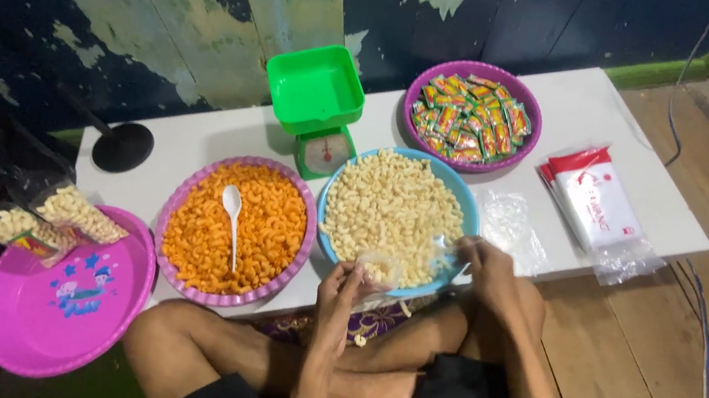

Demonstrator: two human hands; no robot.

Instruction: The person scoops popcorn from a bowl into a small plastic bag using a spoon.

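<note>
**Small clear bag getting filled over the blue bowl**

Small clear bag (pixel 379 270) – thin, see-through, some pale puffs inside – pinched in left hand (pixel 340 295) at the blue bowl (pixel 468 209) rim. Right hand (pixel 484 270) grips a clear spoon (pixel 446 245). Farther back: green scale (pixel 318 100), candy bowl (pixel 472 115).

Left hand (pixel 339 292) and right hand (pixel 487 267) pinched, forward.
</note>
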